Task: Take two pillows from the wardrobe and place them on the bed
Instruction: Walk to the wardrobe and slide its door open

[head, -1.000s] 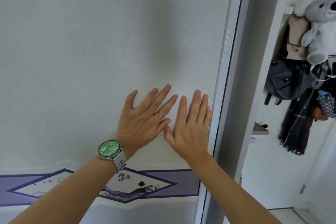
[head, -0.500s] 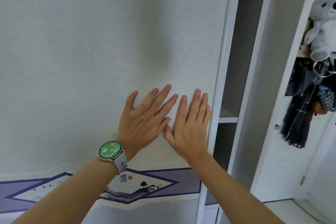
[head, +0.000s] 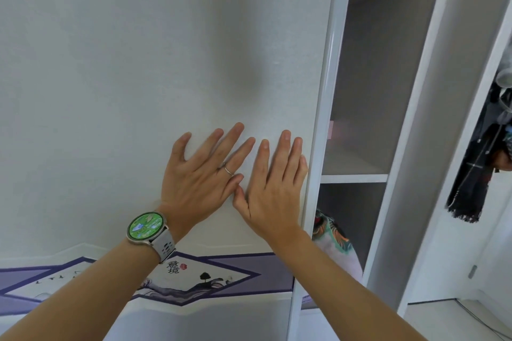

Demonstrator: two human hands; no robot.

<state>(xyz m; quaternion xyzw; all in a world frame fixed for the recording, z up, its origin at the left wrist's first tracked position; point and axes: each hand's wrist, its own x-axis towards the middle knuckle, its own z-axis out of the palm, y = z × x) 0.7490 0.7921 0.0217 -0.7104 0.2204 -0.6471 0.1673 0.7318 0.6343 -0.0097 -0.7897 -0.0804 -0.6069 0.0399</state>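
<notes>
Both palms press flat on the white sliding wardrobe door (head: 166, 63), fingers spread. My left hand (head: 203, 171), with a ring and a green-faced watch on its wrist, lies just left of my right hand (head: 273, 183), which sits against the door's right edge frame (head: 324, 119). To the right of the frame the wardrobe interior (head: 374, 91) shows, with a white shelf (head: 354, 178). Under the shelf a patterned pillow (head: 336, 243) in white, green and orange peeks out, mostly hidden by the door.
A purple decorative band (head: 243, 274) with a tree picture runs across the lower door. The wardrobe's right side panel (head: 421, 147) stands upright. Dark clothes and a scarf (head: 473, 174) hang on the wall at far right, above pale floor (head: 454, 321).
The door has slid left under my two hands, widening the gap. The shelf and the patterned pillow have come into sight; the hanging clothes have shifted toward the right edge.
</notes>
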